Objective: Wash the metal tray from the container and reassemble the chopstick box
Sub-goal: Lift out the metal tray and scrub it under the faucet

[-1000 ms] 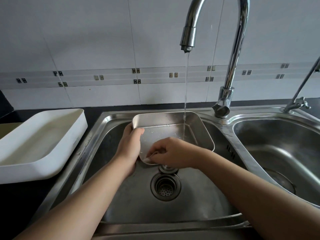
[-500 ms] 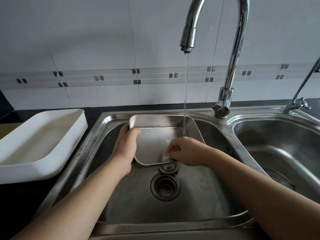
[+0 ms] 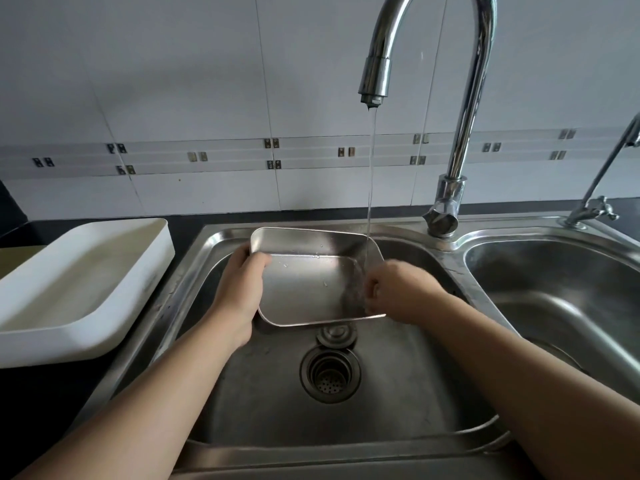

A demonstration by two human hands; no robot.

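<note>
White container point(image 3: 79, 285): I see it at far left on the dark tabletop point(image 3: 34, 403), open side up and tilted, nothing in it that I can make out; it has kept its place over the last second.
Left hand point(image 3: 242, 292): I have it clamped on the left wall of the metal tray point(image 3: 304, 289), thumb over the rim near the far-left corner, fingers hidden underneath; the grip is the same as a moment ago.
Metal tray: held above the left sink basin point(image 3: 242, 393), over the drain strainer point(image 3: 329, 374), tipped with its far edge raised; droplets on the floor.
Right hand point(image 3: 398, 292): a second ago it rubbed the near-left corner, half a second ago the near edge, and now it is at the right wall, fingers curled and blurred. I cannot tell whether it pinches a cloth or just the rim.
Water stream point(image 3: 371, 168): falls from the faucet point(image 3: 426, 81) onto the right end of the tray, beside the right hand.
What that means: I judge the scrub has swept the tray left to right and is near its end; rinsing comes next, reassembly is not started.
Right sink basin point(image 3: 554, 289): unused.
</note>
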